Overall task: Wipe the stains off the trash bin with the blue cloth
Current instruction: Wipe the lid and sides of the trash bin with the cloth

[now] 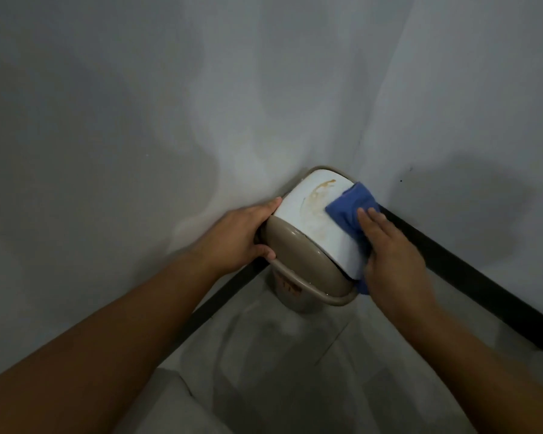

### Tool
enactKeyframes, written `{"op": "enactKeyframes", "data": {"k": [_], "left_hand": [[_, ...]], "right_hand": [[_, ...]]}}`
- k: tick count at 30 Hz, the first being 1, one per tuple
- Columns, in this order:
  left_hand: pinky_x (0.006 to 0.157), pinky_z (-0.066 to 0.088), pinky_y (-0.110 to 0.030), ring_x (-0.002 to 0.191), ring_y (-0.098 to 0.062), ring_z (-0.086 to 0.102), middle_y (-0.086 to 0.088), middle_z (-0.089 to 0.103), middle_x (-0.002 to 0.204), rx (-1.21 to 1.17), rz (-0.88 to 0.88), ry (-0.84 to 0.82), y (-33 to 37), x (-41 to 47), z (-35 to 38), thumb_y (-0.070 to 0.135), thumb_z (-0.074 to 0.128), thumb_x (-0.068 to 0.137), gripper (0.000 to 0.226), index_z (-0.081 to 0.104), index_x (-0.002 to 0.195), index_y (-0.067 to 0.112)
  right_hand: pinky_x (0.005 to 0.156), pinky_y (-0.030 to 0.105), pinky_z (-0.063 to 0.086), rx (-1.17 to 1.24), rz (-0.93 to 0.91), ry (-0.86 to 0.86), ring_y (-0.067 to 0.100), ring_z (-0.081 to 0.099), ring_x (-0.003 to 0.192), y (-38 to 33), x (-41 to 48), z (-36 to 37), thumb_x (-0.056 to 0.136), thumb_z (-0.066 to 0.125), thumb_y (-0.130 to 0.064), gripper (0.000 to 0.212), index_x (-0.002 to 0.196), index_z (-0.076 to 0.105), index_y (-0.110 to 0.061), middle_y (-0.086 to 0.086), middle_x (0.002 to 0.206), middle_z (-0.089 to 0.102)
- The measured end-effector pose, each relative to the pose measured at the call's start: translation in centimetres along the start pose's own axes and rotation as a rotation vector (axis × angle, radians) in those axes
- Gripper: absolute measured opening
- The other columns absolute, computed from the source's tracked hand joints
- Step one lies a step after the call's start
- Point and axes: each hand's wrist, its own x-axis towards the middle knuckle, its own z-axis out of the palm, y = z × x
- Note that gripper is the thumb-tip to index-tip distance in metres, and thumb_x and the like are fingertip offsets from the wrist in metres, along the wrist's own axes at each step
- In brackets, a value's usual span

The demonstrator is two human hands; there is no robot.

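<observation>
A beige trash bin (298,263) with a white swing lid (308,227) stands in the corner of the room. A brown stain (318,191) curves across the far part of the white lid. Reddish marks (290,286) show on the bin's front below the rim. My left hand (242,238) grips the lid's left edge. My right hand (389,255) presses the folded blue cloth (350,208) flat on the lid's right side, fingers spread over it. Part of the cloth hangs below my palm.
Two grey walls meet right behind the bin, with a dark skirting board (470,267) along their base. Pale floor tiles (295,364) lie in front of the bin.
</observation>
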Motion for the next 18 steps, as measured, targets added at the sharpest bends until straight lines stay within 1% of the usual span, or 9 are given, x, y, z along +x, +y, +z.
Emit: {"op": "enactKeyframes", "data": {"k": [2, 6, 8, 10, 12, 14, 15, 16, 18], "left_hand": [[0.114, 0.034, -0.038, 0.137, -0.018, 0.040, 0.001, 0.042, 0.152, 0.011, 0.006, -0.001, 0.0, 0.0, -0.1, 0.033, 0.087, 0.066, 0.104, 0.027, 0.151, 0.023], [0.113, 0.035, -0.039, 0.135, -0.020, 0.043, -0.002, 0.044, 0.150, 0.008, 0.025, 0.002, 0.1, 0.0, -0.1, 0.032, 0.088, 0.065, 0.103, 0.030, 0.150, 0.021], [0.113, 0.035, -0.036, 0.134, -0.020, 0.044, -0.003, 0.045, 0.149, 0.001, 0.042, 0.014, 0.1, 0.0, -0.2, 0.030, 0.089, 0.064, 0.103, 0.033, 0.149, 0.019], [0.110, 0.038, -0.035, 0.131, -0.020, 0.048, -0.005, 0.050, 0.146, 0.003, 0.061, 0.026, 0.1, 0.0, -0.3, 0.029, 0.090, 0.061, 0.100, 0.038, 0.146, 0.017], [0.098, 0.045, -0.030, 0.120, -0.022, 0.055, -0.006, 0.059, 0.135, 0.030, 0.067, 0.038, 0.1, 0.1, -0.2, 0.029, 0.089, 0.060, 0.086, 0.049, 0.135, 0.016], [0.084, 0.042, -0.025, 0.109, -0.024, 0.059, -0.005, 0.064, 0.123, 0.059, 0.045, 0.038, 0.1, 0.1, -0.1, 0.031, 0.088, 0.061, 0.070, 0.055, 0.121, 0.018], [0.085, 0.041, -0.024, 0.110, -0.024, 0.059, -0.006, 0.064, 0.124, 0.048, 0.041, 0.039, 0.0, 0.1, 0.0, 0.031, 0.088, 0.062, 0.072, 0.054, 0.124, 0.018], [0.092, 0.041, -0.025, 0.116, -0.024, 0.057, -0.006, 0.061, 0.131, 0.026, 0.041, 0.036, 0.0, 0.1, 0.0, 0.031, 0.088, 0.063, 0.080, 0.050, 0.133, 0.018], [0.104, 0.033, -0.028, 0.128, -0.022, 0.049, -0.005, 0.052, 0.144, -0.001, 0.029, 0.022, 0.0, 0.0, 0.0, 0.031, 0.086, 0.067, 0.095, 0.036, 0.147, 0.020]], "right_hand": [[0.114, 0.042, 0.022, 0.005, 0.029, 0.030, 0.031, 0.027, 0.138, -0.8, 3.0, -0.6, 0.093, 0.045, -0.002, 0.056, 0.143, 0.025, -0.016, 0.012, 0.152, 0.029], [0.113, 0.039, 0.021, -0.030, -0.045, -0.056, 0.033, 0.029, 0.136, -4.0, 8.0, -1.0, 0.090, 0.045, 0.001, 0.055, 0.142, 0.028, -0.009, 0.017, 0.149, 0.033], [0.112, 0.043, 0.022, -0.103, -0.128, -0.103, 0.033, 0.030, 0.135, -5.7, 8.4, -0.7, 0.086, 0.046, 0.004, 0.055, 0.138, 0.033, -0.008, 0.018, 0.146, 0.038], [0.115, 0.043, 0.016, -0.157, -0.249, -0.127, 0.029, 0.025, 0.138, -6.4, 7.1, 0.2, 0.084, 0.045, 0.003, 0.057, 0.138, 0.034, -0.010, 0.015, 0.147, 0.036], [0.117, 0.039, 0.006, -0.198, -0.356, -0.127, 0.022, 0.014, 0.143, -6.0, 4.8, 1.1, 0.088, 0.041, -0.003, 0.058, 0.143, 0.025, -0.016, 0.008, 0.154, 0.026], [0.117, 0.036, 0.003, -0.232, -0.374, -0.130, 0.017, 0.007, 0.144, -5.1, 2.9, 1.4, 0.092, 0.038, -0.009, 0.059, 0.145, 0.016, -0.022, 0.001, 0.157, 0.017], [0.116, 0.036, 0.004, -0.240, -0.345, -0.139, 0.016, 0.006, 0.144, -4.5, 2.2, 1.2, 0.092, 0.042, -0.010, 0.062, 0.145, 0.013, -0.024, -0.001, 0.157, 0.014], [0.116, 0.036, 0.006, -0.239, -0.301, -0.154, 0.015, 0.006, 0.144, -4.0, 1.6, 0.9, 0.091, 0.047, -0.010, 0.068, 0.145, 0.011, -0.026, -0.003, 0.158, 0.012], [0.115, 0.036, 0.009, -0.197, -0.213, -0.167, 0.015, 0.008, 0.143, -2.9, 0.7, 0.1, 0.088, 0.055, -0.009, 0.075, 0.145, 0.011, -0.027, -0.004, 0.157, 0.013]]}}
